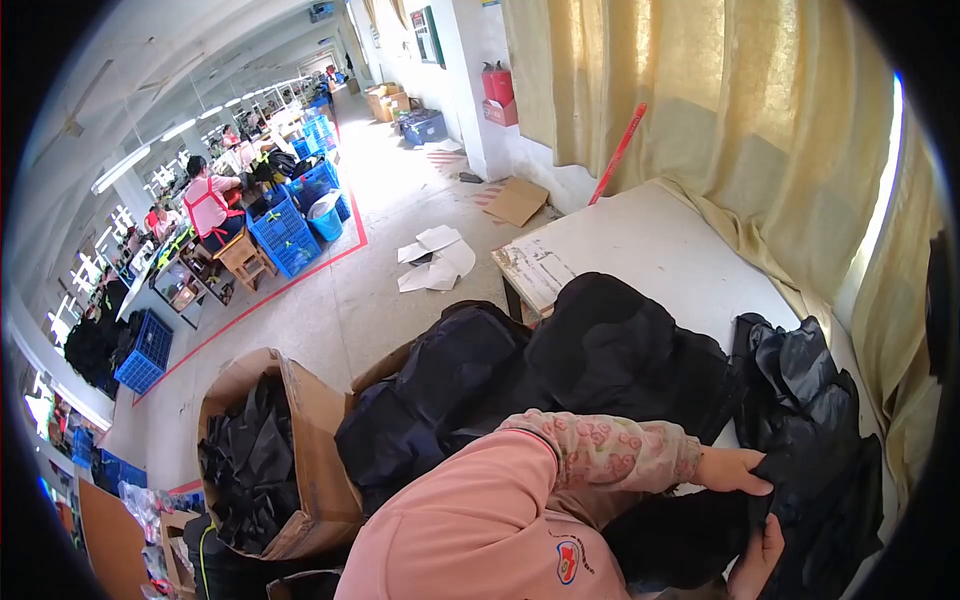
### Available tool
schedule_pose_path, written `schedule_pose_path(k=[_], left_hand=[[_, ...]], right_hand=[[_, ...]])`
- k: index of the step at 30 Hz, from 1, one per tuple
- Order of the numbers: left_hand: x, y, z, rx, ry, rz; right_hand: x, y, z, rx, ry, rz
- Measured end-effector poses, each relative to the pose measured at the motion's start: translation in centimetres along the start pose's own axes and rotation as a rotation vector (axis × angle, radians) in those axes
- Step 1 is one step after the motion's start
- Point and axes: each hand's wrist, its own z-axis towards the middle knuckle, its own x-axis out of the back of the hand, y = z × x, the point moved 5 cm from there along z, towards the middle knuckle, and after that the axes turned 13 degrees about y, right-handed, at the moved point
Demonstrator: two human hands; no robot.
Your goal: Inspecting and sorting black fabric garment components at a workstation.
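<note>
At the right of the head view, my left hand (733, 469) grips the edge of a black fabric piece (680, 535), its thumb on top and most of its fingers hidden. Just below it, my right hand (762, 560) pinches the same dark cloth, partly cut off by the lower part of the picture. The held piece hangs between my hands and my body. Beside both hands lies a heap of shiny black fabric (800, 400) at the right end of the table. A larger pile of black padded pieces (610, 340) sits beyond my left forearm.
A white table (650, 245) reaches back to yellow curtains (680, 90). An open cardboard box (320, 440) of black scraps stands at left. White sheets (437, 260) and flat cardboard (516, 201) lie on the floor. Blue crates (283, 235) and a seated co-worker (210, 205) are farther off.
</note>
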Motion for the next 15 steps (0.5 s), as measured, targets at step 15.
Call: schedule_pose_path(k=[15], left_hand=[[-0.5, -0.1, -0.6, -0.095, -0.196, 0.038]], right_hand=[[-2.2, -9.9, -3.9, 0.047, -0.229, -0.286]])
